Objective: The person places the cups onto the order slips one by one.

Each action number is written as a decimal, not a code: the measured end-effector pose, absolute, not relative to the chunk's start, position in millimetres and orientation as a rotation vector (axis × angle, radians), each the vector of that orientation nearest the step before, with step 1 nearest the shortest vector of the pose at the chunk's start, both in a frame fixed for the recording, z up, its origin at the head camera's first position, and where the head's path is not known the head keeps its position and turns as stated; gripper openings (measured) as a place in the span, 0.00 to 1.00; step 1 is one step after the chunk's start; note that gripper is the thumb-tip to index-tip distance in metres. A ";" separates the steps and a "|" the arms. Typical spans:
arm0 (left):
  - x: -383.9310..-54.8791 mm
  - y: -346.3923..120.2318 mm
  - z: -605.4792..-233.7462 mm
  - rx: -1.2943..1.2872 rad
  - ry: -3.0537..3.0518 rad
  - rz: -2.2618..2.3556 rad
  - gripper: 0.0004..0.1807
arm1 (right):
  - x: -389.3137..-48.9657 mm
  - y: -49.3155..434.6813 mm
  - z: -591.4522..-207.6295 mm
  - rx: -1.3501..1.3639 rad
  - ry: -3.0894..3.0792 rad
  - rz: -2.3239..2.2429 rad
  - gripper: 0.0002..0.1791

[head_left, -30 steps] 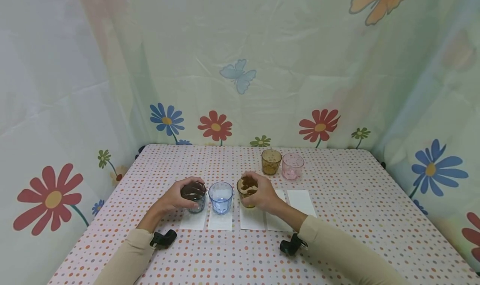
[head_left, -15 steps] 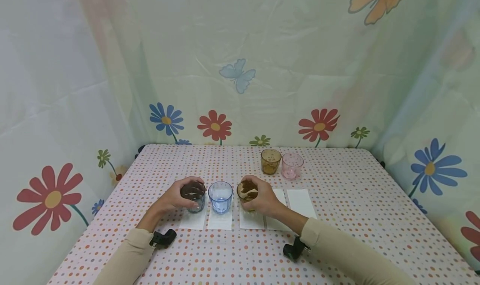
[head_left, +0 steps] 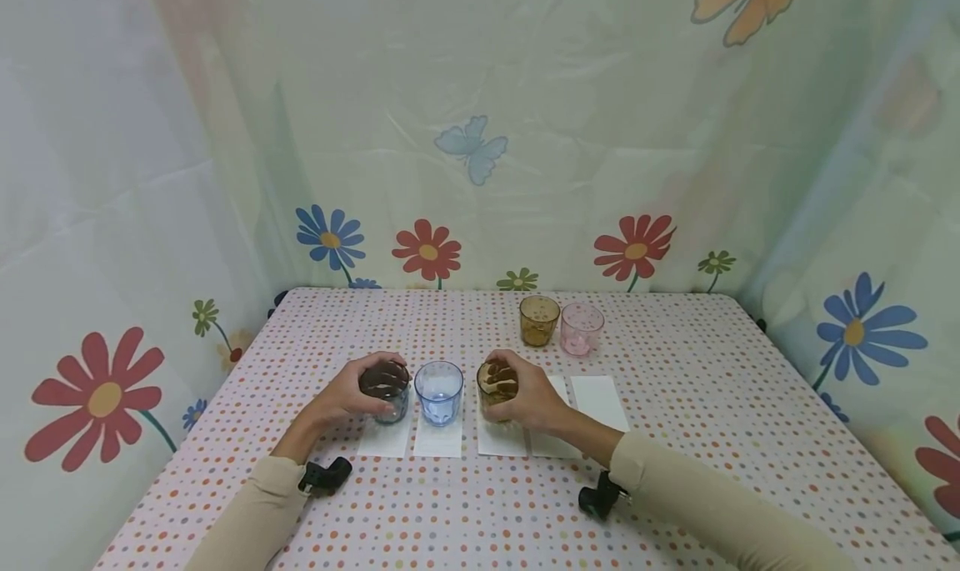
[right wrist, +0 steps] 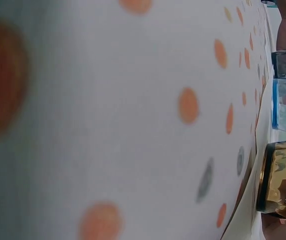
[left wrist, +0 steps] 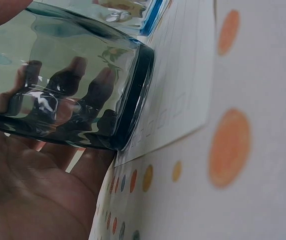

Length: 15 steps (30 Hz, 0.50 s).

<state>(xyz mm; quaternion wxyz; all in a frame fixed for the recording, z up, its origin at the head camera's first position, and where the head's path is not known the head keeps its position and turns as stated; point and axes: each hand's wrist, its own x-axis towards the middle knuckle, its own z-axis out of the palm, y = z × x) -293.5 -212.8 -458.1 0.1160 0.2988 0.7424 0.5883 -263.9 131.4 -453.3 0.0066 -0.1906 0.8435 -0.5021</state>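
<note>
My left hand (head_left: pixel 354 394) is curled round a smoky grey glass tumbler (head_left: pixel 393 406) that stands upright on the leftmost white paper. In the left wrist view the fingers show through the tumbler's wall, and its base sits on the paper. A light blue tumbler (head_left: pixel 438 396) stands just right of it, untouched. With fingers and thumb, my right hand (head_left: pixel 528 394) grips an amber tumbler (head_left: pixel 492 394) over another paper. Most of that right hand lies outside the right wrist view, where the amber tumbler (right wrist: pixel 285 175) shows at the right edge.
Behind my right hand stand a second amber tumbler (head_left: pixel 538 321) and a pink tumbler (head_left: pixel 581 331), side by side. Several white papers (head_left: pixel 501 442) lie in a row on the dotted tablecloth (head_left: pixel 450 513). A flowered curtain (head_left: pixel 555 179) rises behind the table.
My right hand and the amber tumbler have shifted slightly right, and the right wrist has swung outward. The left hand keeps its grip on the grey tumbler. The head view has shifted a little.
</note>
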 end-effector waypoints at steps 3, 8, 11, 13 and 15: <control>-294.0 -213.0 -459.1 0.886 2.163 1.721 0.39 | -264.6 132.3 -454.5 -0.600 2.615 -1.577 0.46; -294.6 -213.0 -460.3 0.897 2.158 1.724 0.38 | -264.7 133.5 -453.3 -0.601 2.633 -1.525 0.48; -294.3 -213.0 -459.2 0.877 2.157 1.734 0.39 | -263.9 134.8 -450.8 -0.623 2.651 -1.489 0.51; -294.4 -212.9 -459.2 0.881 2.156 1.734 0.39 | -263.0 135.9 -449.2 -0.653 2.665 -1.473 0.53; -294.4 -213.0 -459.3 0.893 2.153 1.737 0.39 | -262.3 137.0 -448.6 -0.699 2.666 -1.471 0.55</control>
